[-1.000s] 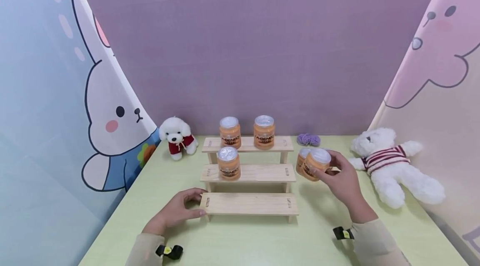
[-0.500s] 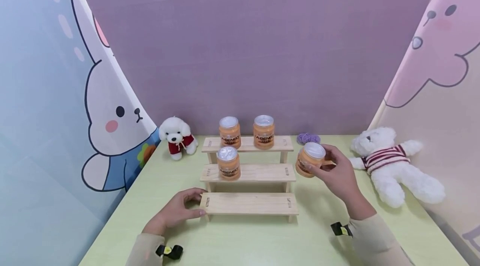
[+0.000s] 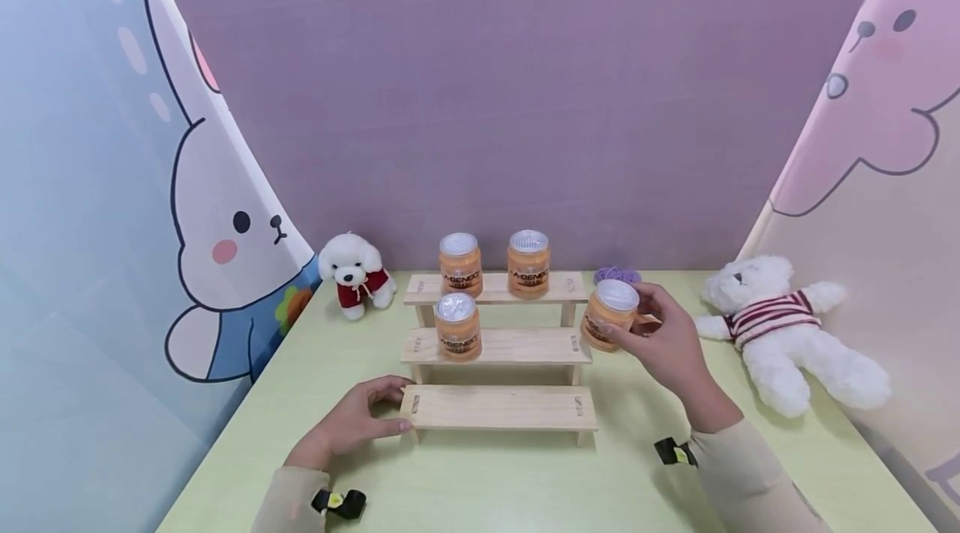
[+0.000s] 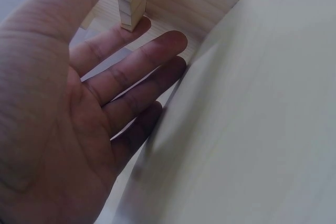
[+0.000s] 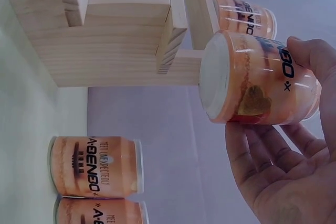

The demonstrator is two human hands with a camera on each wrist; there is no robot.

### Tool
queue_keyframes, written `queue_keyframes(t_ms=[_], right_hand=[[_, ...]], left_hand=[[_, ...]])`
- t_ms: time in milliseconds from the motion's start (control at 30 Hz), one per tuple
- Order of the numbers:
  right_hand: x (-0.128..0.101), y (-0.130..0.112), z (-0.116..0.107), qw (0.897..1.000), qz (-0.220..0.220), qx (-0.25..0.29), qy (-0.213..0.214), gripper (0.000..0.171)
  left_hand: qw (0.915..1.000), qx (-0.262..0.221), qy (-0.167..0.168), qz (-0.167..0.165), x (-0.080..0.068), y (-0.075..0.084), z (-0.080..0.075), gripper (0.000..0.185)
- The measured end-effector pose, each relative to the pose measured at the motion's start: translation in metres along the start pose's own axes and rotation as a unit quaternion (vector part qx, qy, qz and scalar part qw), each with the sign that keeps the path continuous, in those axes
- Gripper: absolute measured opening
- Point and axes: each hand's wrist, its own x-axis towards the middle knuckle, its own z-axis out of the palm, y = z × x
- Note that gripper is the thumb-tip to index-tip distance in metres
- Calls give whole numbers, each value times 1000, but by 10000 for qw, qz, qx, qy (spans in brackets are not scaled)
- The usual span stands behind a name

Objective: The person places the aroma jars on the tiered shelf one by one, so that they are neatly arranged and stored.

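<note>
My right hand (image 3: pixel 671 349) holds an orange can (image 3: pixel 611 314) with a silvery lid, thumb on one side and fingers on the other. That can hangs tilted just off the right end of the middle step of a three-step wooden shelf (image 3: pixel 502 409). In the right wrist view its pale base (image 5: pixel 214 77) faces the shelf. At the shelf's lower left end, my left hand (image 3: pixel 360 420) pinches the bottom step between thumb and index finger; the other fingers (image 4: pixel 142 66) spread loosely beneath. Two like cans (image 3: pixel 461 266) (image 3: pixel 528 266) stand on the top step, and one can (image 3: pixel 458 329) on the middle step's left.
In the right wrist view, two more orange cans (image 5: pixel 97 166) stand side by side on the table, hidden in the head view. A white toy dog (image 3: pixel 352 274) sits back left. Purple yarn (image 3: pixel 617 275) lies behind the held can, and a white teddy bear (image 3: pixel 795 341) lies at right.
My right hand has carried the orange can leftward and slightly up, toward the middle step's right end. The left hand and the shelf have stayed in place.
</note>
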Motion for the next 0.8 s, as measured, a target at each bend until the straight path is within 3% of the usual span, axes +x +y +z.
queue_keyframes(t_ms=[633,800], right_hand=[[4,-15,10,9991,-150,313,-227,64],[0,-43,10,9983,-277,415,-306,60]], left_hand=[[10000,12,23,-50,0,2,0,58],[10000,7,23,-52,-1,3,0,59]])
